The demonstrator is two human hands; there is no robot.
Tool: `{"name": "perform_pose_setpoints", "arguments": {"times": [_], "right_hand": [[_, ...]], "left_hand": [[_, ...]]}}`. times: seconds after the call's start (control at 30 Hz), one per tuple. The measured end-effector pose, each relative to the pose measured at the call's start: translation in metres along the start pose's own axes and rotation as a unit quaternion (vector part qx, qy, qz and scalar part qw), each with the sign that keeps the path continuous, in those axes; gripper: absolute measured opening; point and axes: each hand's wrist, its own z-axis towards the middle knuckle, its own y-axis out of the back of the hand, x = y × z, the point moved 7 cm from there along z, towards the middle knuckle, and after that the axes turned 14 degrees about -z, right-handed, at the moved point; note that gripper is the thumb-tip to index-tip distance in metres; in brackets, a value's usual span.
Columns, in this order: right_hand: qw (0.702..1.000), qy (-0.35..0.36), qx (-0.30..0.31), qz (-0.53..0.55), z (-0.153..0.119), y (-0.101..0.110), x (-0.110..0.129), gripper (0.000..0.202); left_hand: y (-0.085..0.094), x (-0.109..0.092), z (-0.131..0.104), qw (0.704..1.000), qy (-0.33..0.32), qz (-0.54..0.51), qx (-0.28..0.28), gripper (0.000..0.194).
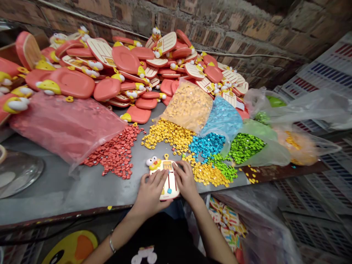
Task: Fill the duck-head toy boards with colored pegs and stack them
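Observation:
A cream toy board (172,183) with a duck head at its upper left lies at the table's front edge. My left hand (151,189) rests over the board's left side, fingers extended on its face and thumb along the lower edge. At the right side, my right hand (187,181) has its fingertips on the board's upper right. A small blue piece (169,191) sits on the board's lower part, with a yellow piece near the left fingers. Red pieces (118,152) lie to the left; yellow pieces (170,135), blue pieces (207,145) and green pieces (246,146) lie beyond and right.
Many red-backed duck boards (128,60) are heaped by the brick wall. A pink bag (63,126) lies left, beside a clear round object (19,172). Several plastic bags stand right. Finished-looking colourful boards (228,223) fill a lined container below; stacked crates (321,77) stand right.

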Motion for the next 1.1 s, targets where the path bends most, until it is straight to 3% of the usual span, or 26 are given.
{"name": "perform_pose_setpoints", "arguments": {"times": [0.4, 0.67, 0.9, 1.1], "right_hand": [[1.0, 0.001, -0.014, 0.018, -0.001, 0.002, 0.002, 0.036], [1.0, 0.001, 0.003, 0.012, -0.016, 0.008, 0.011, 0.041], [0.999, 0.033, 0.015, -0.02, -0.023, 0.0, 0.022, 0.054], [0.997, 0.065, 0.03, 0.026, -0.022, 0.001, 0.029, 0.042]], "left_hand": [[0.002, -0.003, 0.009, 0.999, 0.006, 0.017, 0.035, 0.089], [0.001, -0.002, 0.01, 1.0, 0.019, 0.023, 0.0, 0.088], [0.002, -0.002, 0.008, 0.999, -0.005, -0.013, -0.033, 0.074], [0.003, 0.0, 0.005, 0.997, -0.005, -0.032, -0.064, 0.067]]}}
